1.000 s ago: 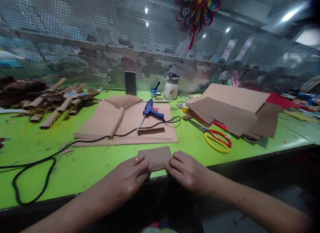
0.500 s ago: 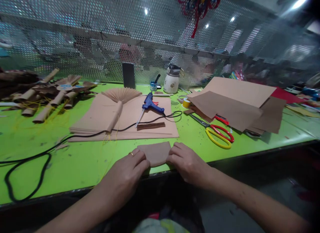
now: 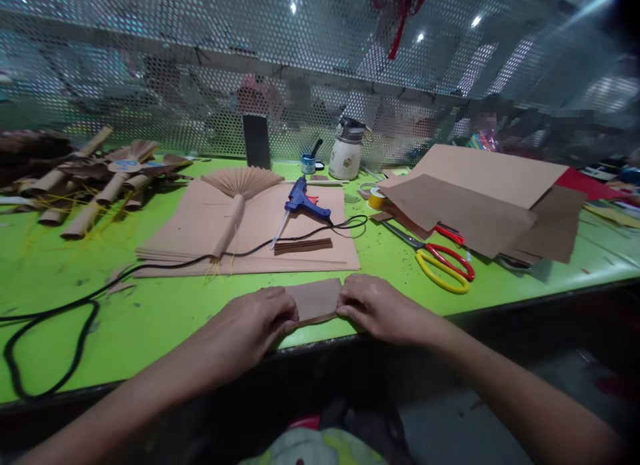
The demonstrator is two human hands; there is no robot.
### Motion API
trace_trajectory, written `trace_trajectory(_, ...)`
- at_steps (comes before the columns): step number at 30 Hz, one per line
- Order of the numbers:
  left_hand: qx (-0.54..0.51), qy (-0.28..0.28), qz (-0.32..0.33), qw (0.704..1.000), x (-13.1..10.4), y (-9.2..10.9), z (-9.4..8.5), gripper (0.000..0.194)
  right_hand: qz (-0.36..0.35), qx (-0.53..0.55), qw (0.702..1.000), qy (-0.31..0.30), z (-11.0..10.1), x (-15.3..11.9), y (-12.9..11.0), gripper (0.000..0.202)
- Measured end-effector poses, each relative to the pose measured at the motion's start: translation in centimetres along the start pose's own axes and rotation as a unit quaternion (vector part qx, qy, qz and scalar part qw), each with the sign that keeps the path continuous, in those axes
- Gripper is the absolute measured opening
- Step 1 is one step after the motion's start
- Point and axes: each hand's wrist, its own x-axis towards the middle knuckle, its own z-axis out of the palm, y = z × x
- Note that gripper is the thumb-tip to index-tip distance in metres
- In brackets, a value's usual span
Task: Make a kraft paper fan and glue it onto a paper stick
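Observation:
A small piece of brown paper (image 3: 316, 300) lies near the front edge of the green table, with a narrow fold along its near side. My left hand (image 3: 263, 318) pinches its left end, fingers closed. At the right end, my right hand (image 3: 367, 305) grips it the same way, thumb low on the folded edge. Just beyond lies a stack of large brown sheets (image 3: 310, 262). On that stack rest a pleated paper fan with a rolled handle (image 3: 231, 225), a blue glue gun (image 3: 303, 204) and a narrow folded paper strip (image 3: 303, 246).
Scissors with red and yellow handles (image 3: 443, 268) lie to the right, beside loose brown sheets (image 3: 465, 205). A black cord (image 3: 95, 295) loops across the left side. Several rolled paper pieces (image 3: 110, 185) are heaped at the far left. A white bottle (image 3: 346, 152) stands at the back.
The paper's near edge, flat and rounded before, is now folded up into a straight narrow band. Both hands have shifted slightly away from me, their fingers curling closer at its ends.

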Motion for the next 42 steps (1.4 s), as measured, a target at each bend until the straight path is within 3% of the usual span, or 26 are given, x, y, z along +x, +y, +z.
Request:
trace_trajectory(5, -0.012, -0.043, -0.015, 0.999, 0.7, -0.3, -1.0, 0.018, -0.033, 0.025, 0.999, -0.018, -0.5, 0.2, 0.5, 0.008)
trace_trajectory(10, -0.024, -0.030, -0.005, 0.999, 0.6, 0.0, -1.0, 0.016, -0.052, 0.039, 0.998, -0.019, -0.7, 0.2, 0.4, 0.011)
trace_trajectory(14, 0.008, 0.003, 0.027, 1.000, 0.4, 0.4, -0.4, 0.017, -0.053, 0.023, 0.998, -0.011, -0.7, 0.2, 0.0, 0.013)
trace_trajectory(19, 0.151, 0.070, 0.040, 0.985, 0.3, 1.6, 1.2, 0.017, -0.050, 0.032, 0.998, -0.022, -0.8, 0.3, -0.2, 0.012)
trace_trajectory(23, 0.253, 0.136, 0.131, 0.949, 0.0, 2.5, 2.4, 0.019, -0.052, 0.029, 0.997, -0.038, -1.2, 0.6, -0.3, 0.012)
trace_trajectory(27, 0.262, 0.159, 0.197, 0.931, -0.3, 2.4, 2.6, 0.021, -0.047, 0.032, 0.997, -0.060, -1.6, 0.8, -0.1, 0.014)
trace_trajectory(32, 0.261, 0.159, 0.244, 0.921, -0.6, 1.9, 2.3, 0.027, -0.042, 0.026, 0.997, -0.064, -1.7, 0.9, 0.2, 0.011)
trace_trajectory(42, 0.228, 0.114, 0.220, 0.942, -1.7, 1.3, 2.6, 0.035, -0.033, 0.052, 0.996, -0.060, -1.6, 0.9, 0.5, 0.008)
